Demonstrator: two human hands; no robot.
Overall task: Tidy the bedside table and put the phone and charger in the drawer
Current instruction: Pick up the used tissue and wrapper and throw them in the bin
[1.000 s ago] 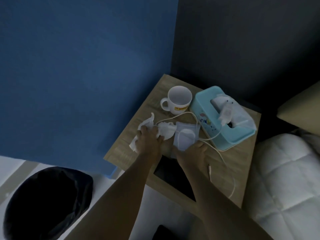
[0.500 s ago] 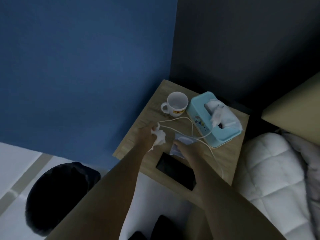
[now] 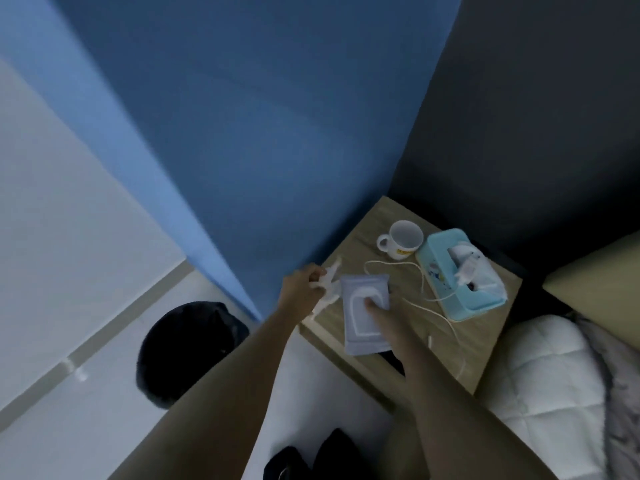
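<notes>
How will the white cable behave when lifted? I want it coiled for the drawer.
Probably floppy: the cable lies in loose curves across the table. It looks thin, so likely light. One end seems to run onto the tissue box, where a plug-like piece sits, so pulling may drag that along.

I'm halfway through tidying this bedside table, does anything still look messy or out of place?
Yes. The white charger cable sprawls in loose loops across the bedside table, its plug perched on the teal tissue box. The left hand grips crumpled tissues at the table's edge.
</notes>
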